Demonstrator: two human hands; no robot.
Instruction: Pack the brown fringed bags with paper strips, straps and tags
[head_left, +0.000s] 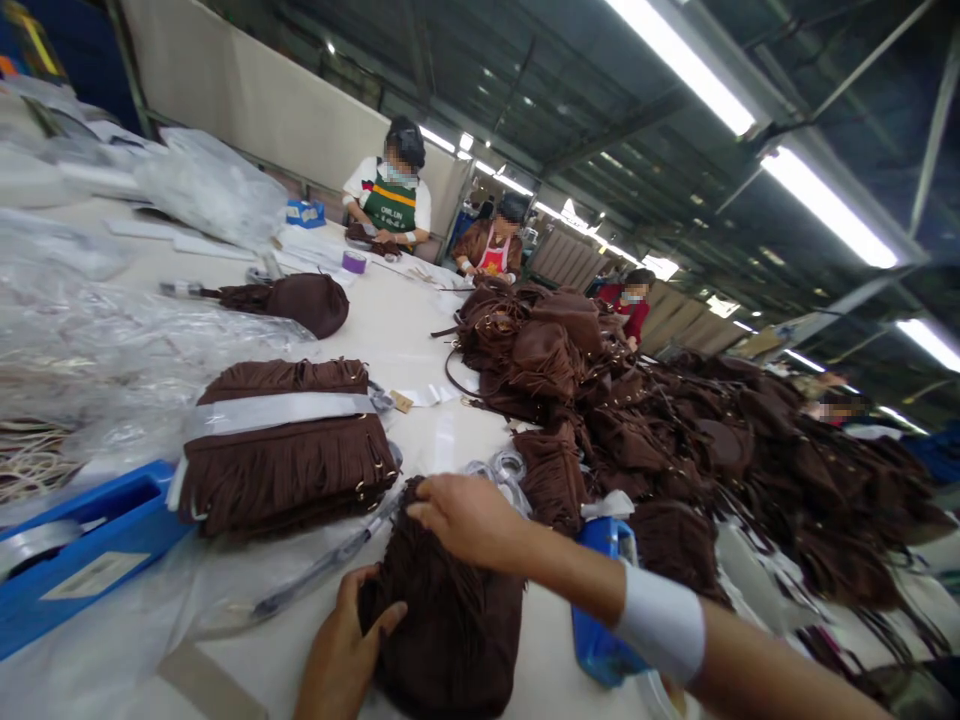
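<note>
A dark brown fringed handbag [450, 630] lies on the table right in front of me. My left hand [346, 635] holds its left edge, thumb over the top face and the other fingers partly hidden behind the side. At the bag's upper end, my right hand [469, 515] has its fingers bent down onto the fringe, gripping there; the fingertips are partly covered. A strip of clear plastic wrap [330, 560] runs from near the bag's top to the lower left. To the upper left rests another fringed bag [289, 470] with a white band [281, 412] around it.
Blue tape dispensers stand at left [112, 560] and right [600, 600]. A large heap of brown bags [637, 420] covers the right side. Clear plastic bags [135, 320] pile up on the left. One brown bag [311, 303] lies farther back. Several co-workers [390, 190] work across the table.
</note>
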